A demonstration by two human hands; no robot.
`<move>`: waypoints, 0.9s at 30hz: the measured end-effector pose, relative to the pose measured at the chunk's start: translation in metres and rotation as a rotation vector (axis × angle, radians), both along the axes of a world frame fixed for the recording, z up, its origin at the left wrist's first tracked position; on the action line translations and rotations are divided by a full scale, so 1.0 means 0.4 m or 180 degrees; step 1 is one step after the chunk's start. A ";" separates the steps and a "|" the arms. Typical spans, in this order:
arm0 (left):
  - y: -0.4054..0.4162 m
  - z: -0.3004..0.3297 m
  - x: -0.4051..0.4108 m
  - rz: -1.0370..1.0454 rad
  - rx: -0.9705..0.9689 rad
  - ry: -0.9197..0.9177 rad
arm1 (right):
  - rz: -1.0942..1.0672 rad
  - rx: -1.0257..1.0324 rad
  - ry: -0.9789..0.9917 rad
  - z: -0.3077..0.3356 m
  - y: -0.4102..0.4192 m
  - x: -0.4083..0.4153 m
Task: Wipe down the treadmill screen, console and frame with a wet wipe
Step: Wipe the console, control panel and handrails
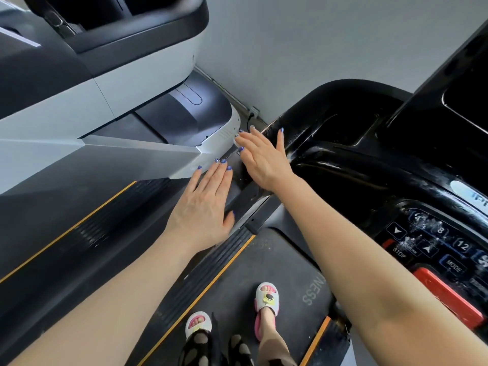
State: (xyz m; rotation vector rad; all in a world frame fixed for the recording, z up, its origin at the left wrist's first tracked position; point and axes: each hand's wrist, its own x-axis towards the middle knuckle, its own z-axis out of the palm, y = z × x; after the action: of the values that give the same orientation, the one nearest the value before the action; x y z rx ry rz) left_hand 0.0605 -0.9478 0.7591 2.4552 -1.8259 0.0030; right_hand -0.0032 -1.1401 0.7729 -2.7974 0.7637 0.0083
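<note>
The black treadmill console (369, 165) fills the right side, glossy with wet streaks over its button panel (435, 247). My right hand (264, 159) lies flat with straight fingers at the console's left end, its thumb up against the black edge. A small white scrap shows at its fingertips (236, 140); I cannot tell whether that is the wet wipe. My left hand (206, 204) is spread flat, fingers straight, over the dark frame piece (248, 204) beside the belt, holding nothing that I can see.
A second treadmill (118, 101) in white and grey stands close on the left. A wall socket with a cable (253, 112) sits low on the grey wall. My feet in slippers (265, 302) stand on the belt (264, 265). A red bar (446, 294) lies below the buttons.
</note>
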 end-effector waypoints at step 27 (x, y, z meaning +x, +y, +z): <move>-0.015 -0.006 -0.030 -0.0362 -0.0484 -0.0099 | -0.0199 -0.0752 -0.1198 -0.012 -0.047 -0.293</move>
State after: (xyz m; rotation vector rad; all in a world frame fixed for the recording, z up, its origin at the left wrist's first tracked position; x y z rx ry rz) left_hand 0.0486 -0.9539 0.7566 2.2597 -1.8992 0.1675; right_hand -0.1203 -1.1588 0.7683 -2.8558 0.7969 -0.6390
